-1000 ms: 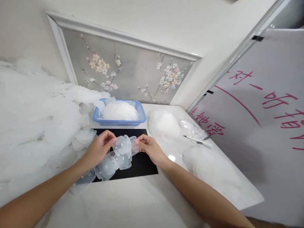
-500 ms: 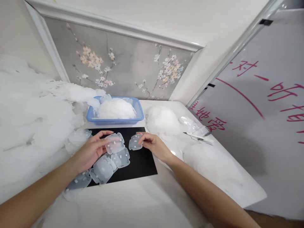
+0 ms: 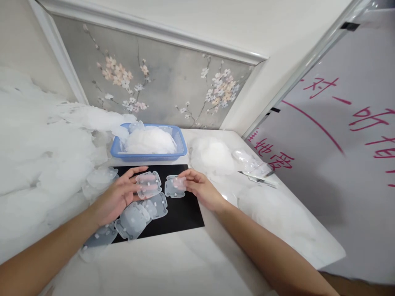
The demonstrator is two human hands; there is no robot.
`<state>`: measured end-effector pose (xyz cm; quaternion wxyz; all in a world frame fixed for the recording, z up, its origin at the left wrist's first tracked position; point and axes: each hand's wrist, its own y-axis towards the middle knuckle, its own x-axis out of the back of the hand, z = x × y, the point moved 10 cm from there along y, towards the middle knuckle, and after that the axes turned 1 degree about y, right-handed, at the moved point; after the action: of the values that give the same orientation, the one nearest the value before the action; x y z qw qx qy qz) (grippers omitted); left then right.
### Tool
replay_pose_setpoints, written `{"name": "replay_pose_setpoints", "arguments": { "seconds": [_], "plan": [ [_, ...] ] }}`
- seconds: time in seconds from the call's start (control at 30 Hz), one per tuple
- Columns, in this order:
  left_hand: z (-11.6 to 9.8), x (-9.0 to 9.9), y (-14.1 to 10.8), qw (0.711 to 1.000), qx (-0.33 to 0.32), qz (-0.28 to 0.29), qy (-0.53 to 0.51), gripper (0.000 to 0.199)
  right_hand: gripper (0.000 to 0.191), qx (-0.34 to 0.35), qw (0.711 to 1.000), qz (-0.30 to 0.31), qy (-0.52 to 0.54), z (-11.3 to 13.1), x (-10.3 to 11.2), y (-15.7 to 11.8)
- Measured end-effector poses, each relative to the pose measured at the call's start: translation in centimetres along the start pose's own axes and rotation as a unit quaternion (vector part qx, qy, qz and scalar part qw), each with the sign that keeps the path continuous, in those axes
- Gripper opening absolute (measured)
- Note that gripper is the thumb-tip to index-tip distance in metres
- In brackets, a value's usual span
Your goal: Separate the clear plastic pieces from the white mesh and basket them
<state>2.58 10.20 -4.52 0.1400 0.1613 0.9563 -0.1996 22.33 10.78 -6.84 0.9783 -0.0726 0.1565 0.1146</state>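
Pale wall (image 3: 197, 16) stood behind everything, its framed floral panel (image 3: 173, 74) at twelve o'clock from the black mat I was working over, and a white board (image 3: 327, 197) with red writing at two to three. Beneath spread the white table (image 3: 160, 271). At nine to ten o'clock rose a great heap (image 3: 37, 164) of translucent sheets, and the black mat (image 3: 182, 218) lay on the tabletop. Just beyond it, at twelve, sat a blue basket (image 3: 148, 156) piled with white material; at one to two, a white mound (image 3: 212, 156).

My left hand (image 3: 119, 193) held a thin, clear piece (image 3: 149, 185) over the mat, fingers behind it and showing pink through it. My right hand (image 3: 200, 187) had the right edge of a smaller-looking piece (image 3: 173, 188) in its fingertips, just beside the first and apart from it. Overlapping pieces (image 3: 132, 220) lay at seven to eight o'clock on the mat.

I judged both light, bendy and perhaps slippery, liable to cling to one another. Edges seemed the safest hold, with a soft pinch, since the notched corners might tear or crease.
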Motion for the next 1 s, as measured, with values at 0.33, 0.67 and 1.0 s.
{"name": "replay_pose_setpoints", "arguments": {
  "seconds": [0.33, 0.67, 1.0],
  "plan": [
    [-0.1, -0.3, -0.1, 0.999, -0.001, 0.001, 0.043, 0.056, 0.027, 0.017, 1.000, -0.009, -0.006, 0.1, 0.0, 0.0],
    [0.1, 0.0, -0.1, 0.996, -0.009, 0.003, 0.087, 0.054, 0.026, 0.043, 0.996, -0.055, -0.048, 0.5, 0.9, 0.1],
    [0.1, 0.1, -0.1, 0.993, -0.007, 0.009, 0.119, 0.056, 0.049, 0.046, 0.999, -0.017, -0.002, 0.2, 0.5, 0.2]
  ]
}}
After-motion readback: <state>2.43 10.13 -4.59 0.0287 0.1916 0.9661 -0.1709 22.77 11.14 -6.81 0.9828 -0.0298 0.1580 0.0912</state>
